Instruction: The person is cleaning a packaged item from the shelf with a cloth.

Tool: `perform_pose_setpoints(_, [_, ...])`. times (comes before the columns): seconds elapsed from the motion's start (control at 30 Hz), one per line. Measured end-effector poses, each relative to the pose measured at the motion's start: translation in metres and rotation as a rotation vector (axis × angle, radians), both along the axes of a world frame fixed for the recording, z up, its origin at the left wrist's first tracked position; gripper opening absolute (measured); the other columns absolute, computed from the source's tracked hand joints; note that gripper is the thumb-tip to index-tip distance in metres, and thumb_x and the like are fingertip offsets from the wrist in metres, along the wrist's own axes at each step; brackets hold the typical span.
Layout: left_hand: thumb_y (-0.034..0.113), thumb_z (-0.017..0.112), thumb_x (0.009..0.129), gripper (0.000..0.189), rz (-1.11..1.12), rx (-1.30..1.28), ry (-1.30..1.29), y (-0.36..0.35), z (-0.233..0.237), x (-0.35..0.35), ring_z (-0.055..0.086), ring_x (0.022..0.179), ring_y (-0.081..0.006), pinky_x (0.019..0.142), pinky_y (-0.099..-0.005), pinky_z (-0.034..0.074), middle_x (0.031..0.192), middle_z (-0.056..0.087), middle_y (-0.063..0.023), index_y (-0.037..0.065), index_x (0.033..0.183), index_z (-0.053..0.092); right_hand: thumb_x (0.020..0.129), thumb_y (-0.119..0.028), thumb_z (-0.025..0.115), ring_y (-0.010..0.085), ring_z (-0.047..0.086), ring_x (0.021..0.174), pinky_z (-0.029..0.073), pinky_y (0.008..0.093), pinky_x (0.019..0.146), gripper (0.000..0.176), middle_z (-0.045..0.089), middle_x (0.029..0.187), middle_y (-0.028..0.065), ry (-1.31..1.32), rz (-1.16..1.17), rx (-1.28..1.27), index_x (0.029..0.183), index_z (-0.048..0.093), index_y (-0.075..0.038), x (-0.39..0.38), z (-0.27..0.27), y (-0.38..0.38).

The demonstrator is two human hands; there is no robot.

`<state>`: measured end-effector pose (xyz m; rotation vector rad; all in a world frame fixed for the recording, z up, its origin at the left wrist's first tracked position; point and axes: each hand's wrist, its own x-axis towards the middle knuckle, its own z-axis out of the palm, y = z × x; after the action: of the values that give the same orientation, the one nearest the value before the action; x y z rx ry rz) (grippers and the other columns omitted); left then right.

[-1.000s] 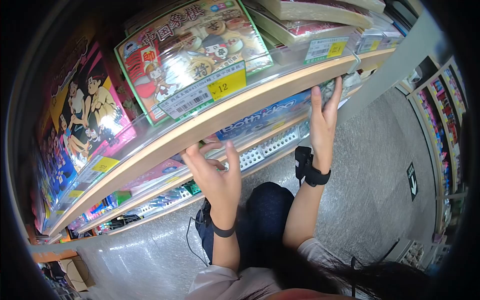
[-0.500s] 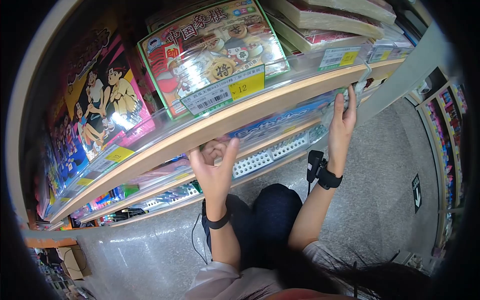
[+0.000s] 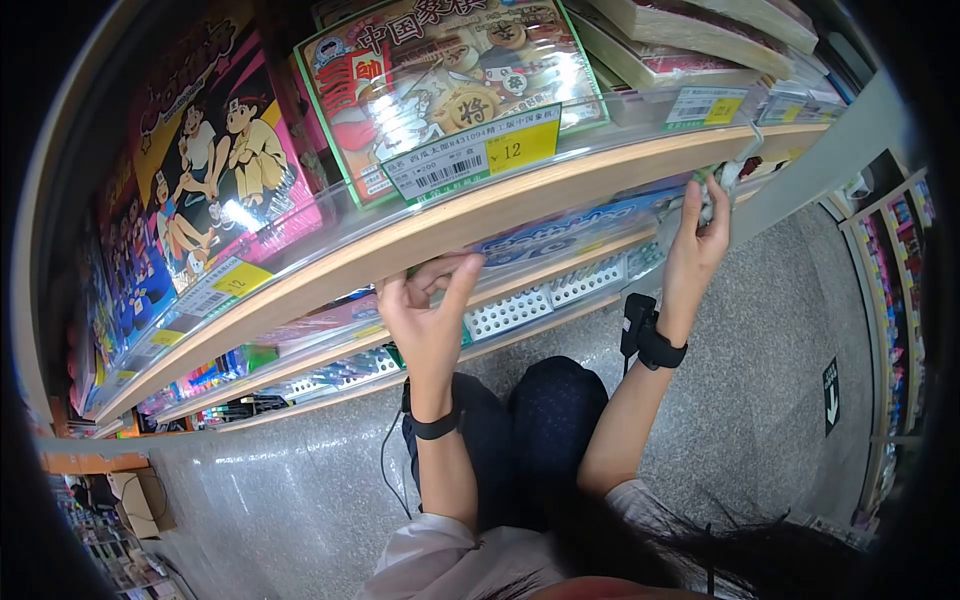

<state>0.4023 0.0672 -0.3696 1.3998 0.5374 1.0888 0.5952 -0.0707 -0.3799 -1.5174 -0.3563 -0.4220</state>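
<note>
My left hand (image 3: pixel 422 315) is just under the wooden front edge of a shelf (image 3: pixel 340 275), its fingers curled inward. What those fingers grip, if anything, is hidden. Further right, my right hand (image 3: pixel 700 240) pinches a crumpled pale grey-green cloth (image 3: pixel 727 205) beneath the same shelf edge. Between my hands, on the level below, lies a blue package with large lettering (image 3: pixel 570 235). Above them a boxed Chinese chess set (image 3: pixel 450 85) stands behind a clear strip with a price label (image 3: pixel 475 155) reading 12.
Pink comic-cover packages (image 3: pixel 215 165) stand at the left of the shelf. Wrapped books (image 3: pixel 690 50) are stacked at upper right. White perforated baskets (image 3: pixel 550 295) sit lower down. Grey floor (image 3: pixel 760 330) bears an arrow sign (image 3: pixel 831 392); another stocked shelf (image 3: pixel 890 260) is at right.
The shelf and chess box have shifted right and slightly up in view. My right hand has moved slightly right with its fingers bent more around the cloth. The left hand stays nearly in place.
</note>
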Motion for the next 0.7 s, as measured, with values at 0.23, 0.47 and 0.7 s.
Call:
perform_pose_setpoints(0.23, [-0.001,0.068,0.079,0.038,-0.096,-0.105,-0.044,0.008,0.001,-0.004,0.062,0.065,-0.0154,0.056,-0.0253,0.049,0.090,0.061,-0.0129,-0.005,0.110,0.046,0.092,-0.029,0.057,0.0197,0.056,0.094,0.041,0.0297,0.087,0.040,0.062,0.101,0.0161,-0.047,-0.097,-0.122,0.110,0.057,0.006,-0.003,0.006,-0.004])
perform_pose_setpoints(0.47, [0.016,0.069,0.083,0.054,-0.005,-0.019,-0.207,0.004,-0.006,0.003,0.051,0.054,-0.0130,0.046,-0.0221,0.038,0.097,0.053,-0.0107,-0.003,0.122,0.037,0.092,-0.034,0.055,0.0176,0.056,0.083,0.043,0.0291,0.078,0.038,0.063,0.089,0.0119,0.057,-0.147,-0.205,0.099,0.061,0.003,-0.011,0.014,-0.012])
perform_pose_setpoints(0.7, [0.022,0.071,0.079,0.057,-0.092,0.061,-0.076,0.009,-0.014,0.001,0.044,0.056,-0.0068,0.051,-0.0200,0.036,0.092,0.053,-0.0064,-0.003,0.121,0.041,0.092,-0.036,0.055,0.0176,0.054,0.070,0.044,0.0302,0.068,0.039,0.062,0.075,0.0124,0.018,-0.206,-0.283,0.090,0.061,0.002,-0.015,0.018,-0.012])
